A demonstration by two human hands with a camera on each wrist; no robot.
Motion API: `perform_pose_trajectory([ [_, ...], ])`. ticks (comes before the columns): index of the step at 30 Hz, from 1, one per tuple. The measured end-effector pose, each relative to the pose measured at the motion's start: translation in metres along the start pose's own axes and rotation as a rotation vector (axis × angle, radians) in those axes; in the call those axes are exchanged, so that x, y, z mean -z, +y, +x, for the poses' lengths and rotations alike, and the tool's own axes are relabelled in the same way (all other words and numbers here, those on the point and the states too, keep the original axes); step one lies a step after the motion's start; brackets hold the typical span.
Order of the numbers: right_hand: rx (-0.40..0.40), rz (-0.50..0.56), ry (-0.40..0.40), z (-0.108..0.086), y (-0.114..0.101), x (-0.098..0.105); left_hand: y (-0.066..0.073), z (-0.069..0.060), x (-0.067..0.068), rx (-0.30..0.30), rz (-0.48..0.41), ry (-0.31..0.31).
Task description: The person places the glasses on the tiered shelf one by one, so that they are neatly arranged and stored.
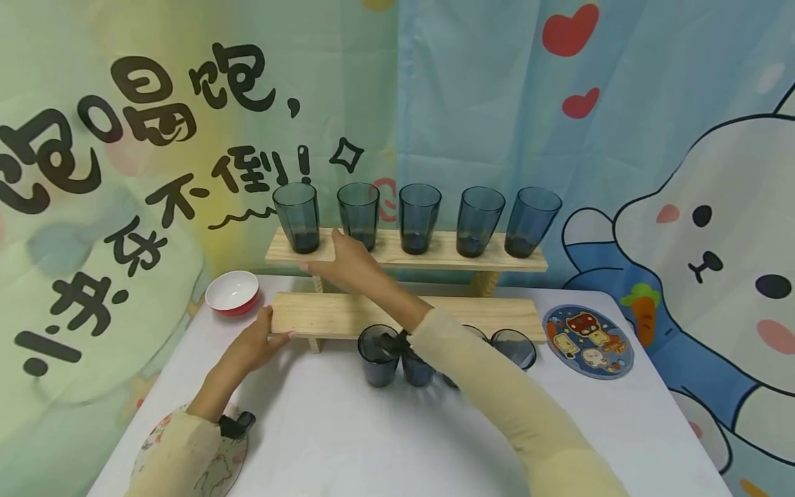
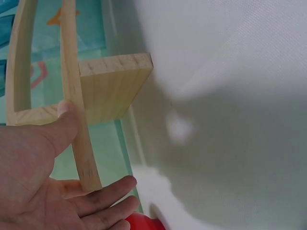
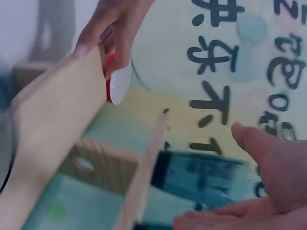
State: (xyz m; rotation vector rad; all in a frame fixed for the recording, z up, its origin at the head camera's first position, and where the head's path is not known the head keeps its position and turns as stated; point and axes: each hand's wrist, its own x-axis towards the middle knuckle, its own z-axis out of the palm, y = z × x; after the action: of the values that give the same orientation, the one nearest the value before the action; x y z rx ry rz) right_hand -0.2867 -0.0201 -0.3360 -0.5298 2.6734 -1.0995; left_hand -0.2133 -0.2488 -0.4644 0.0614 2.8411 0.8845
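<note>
A two-tier wooden shelf (image 1: 404,316) stands on the white table, its upper board behind the lower one. At the lower board's left end, my left hand (image 1: 248,345) grips the wood; the left wrist view shows the thumb on one face of the board (image 2: 82,139) and fingers around its end. My right hand (image 1: 348,261) reaches over the upper board, thumb and fingers spread, holding nothing. It is nearest the leftmost blue-grey glass (image 1: 297,217) and the second glass (image 1: 359,207), partly covering the second one. Several glasses stand upright in a row up there.
More glasses (image 1: 377,359) stand in front of the lower board, partly hidden by my right sleeve. A red-and-white bowl (image 1: 232,291) sits at the left, a round blue patterned mat (image 1: 589,342) at the right. Another round mat (image 1: 226,459) lies under my left forearm. A printed curtain hangs behind.
</note>
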Motion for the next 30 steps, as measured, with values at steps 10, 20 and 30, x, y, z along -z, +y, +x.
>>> perform_pose_trajectory([
  [10,0.024,0.029,0.004,-0.091,0.088,0.075,-0.003,0.001,-0.003,-0.02,-0.003,0.005],
  [20,-0.105,0.017,0.2,-0.188,0.186,0.116,-0.003,-0.002,-0.001,-0.024,0.011,0.0],
  [30,-0.159,0.136,0.295,-0.236,0.25,0.08,-0.004,-0.002,-0.002,-0.031,0.003,-0.01],
])
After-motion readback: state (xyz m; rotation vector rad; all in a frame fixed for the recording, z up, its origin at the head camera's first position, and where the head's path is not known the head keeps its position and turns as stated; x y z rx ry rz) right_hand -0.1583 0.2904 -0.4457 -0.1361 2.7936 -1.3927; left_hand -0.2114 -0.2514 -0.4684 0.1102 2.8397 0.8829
